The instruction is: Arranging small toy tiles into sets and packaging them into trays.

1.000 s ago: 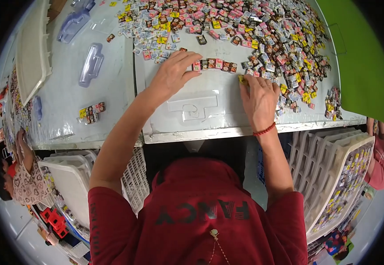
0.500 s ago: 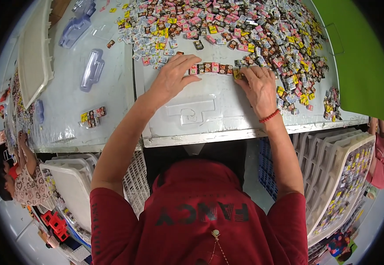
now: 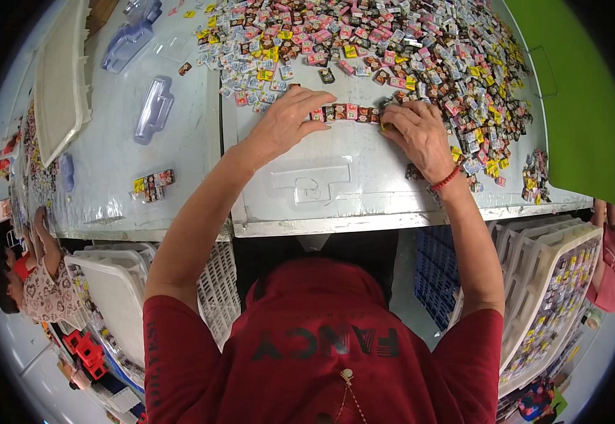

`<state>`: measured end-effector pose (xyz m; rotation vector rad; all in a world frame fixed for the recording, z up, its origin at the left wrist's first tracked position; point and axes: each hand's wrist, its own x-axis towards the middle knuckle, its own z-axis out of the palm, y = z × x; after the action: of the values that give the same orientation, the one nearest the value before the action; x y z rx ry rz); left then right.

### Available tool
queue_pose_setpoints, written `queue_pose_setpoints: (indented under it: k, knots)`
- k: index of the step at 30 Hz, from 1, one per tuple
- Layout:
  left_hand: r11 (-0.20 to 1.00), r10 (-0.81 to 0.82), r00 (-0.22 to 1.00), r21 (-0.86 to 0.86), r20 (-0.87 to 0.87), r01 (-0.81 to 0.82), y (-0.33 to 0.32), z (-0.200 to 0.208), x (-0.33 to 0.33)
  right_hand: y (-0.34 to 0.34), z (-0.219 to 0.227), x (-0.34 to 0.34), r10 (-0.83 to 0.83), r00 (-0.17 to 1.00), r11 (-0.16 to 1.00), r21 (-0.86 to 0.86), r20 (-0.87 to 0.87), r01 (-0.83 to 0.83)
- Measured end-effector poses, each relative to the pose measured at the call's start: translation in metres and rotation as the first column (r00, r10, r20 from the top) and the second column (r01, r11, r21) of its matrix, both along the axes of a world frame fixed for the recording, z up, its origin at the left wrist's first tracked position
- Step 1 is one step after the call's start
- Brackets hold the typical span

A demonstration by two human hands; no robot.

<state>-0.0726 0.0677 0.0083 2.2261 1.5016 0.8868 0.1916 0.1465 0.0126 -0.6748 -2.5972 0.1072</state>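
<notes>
One left-to-right box row [image 3: 352,112] was bracketed by the left hand [image 3: 282,126], fingers parted, and right hand [image 3: 418,134], yellow box [image 3: 386,128] pinched.

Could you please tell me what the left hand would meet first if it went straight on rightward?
Probably the pink pack at the near end of the row of small packs; the left hand may already touch it, though contact is unclear.

Two white worktable tops [image 3: 194,145] meet here along a dark seam [image 3: 221,113], light glinting off the left one, while a bright green surface [image 3: 583,106] borders the right and pale, line-divided floor [image 3: 25,353] shows beyond.
</notes>
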Motion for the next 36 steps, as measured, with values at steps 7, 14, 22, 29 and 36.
queue_pose_setpoints:
  k: [7,14,22,29,36]
  knots:
    - [0.999,0.012,1.000,-0.040,0.010,-0.012,-0.003,-0.002,0.005,-0.010,0.006,-0.007,-0.069,0.997,0.993,-0.091,0.048,0.073]
    - [0.994,0.036,0.997,0.107,-0.065,-0.029,-0.001,-0.004,0.005,-0.006,0.013,-0.015,-0.087,0.988,0.993,0.093,0.124,0.076]
    - [0.996,-0.012,0.998,0.088,-0.068,0.018,0.007,-0.006,0.009,0.003,0.008,-0.019,-0.070,0.954,0.996,0.071,0.291,0.052]
    - [0.998,-0.009,0.998,0.056,-0.067,0.012,0.004,-0.010,0.012,-0.006,0.012,-0.024,-0.076,0.958,0.996,-0.029,0.276,0.088]
    - [0.997,0.020,1.000,0.070,-0.015,-0.018,-0.005,-0.002,0.011,-0.014,0.023,-0.026,-0.010,0.978,0.992,-0.118,0.208,0.035]
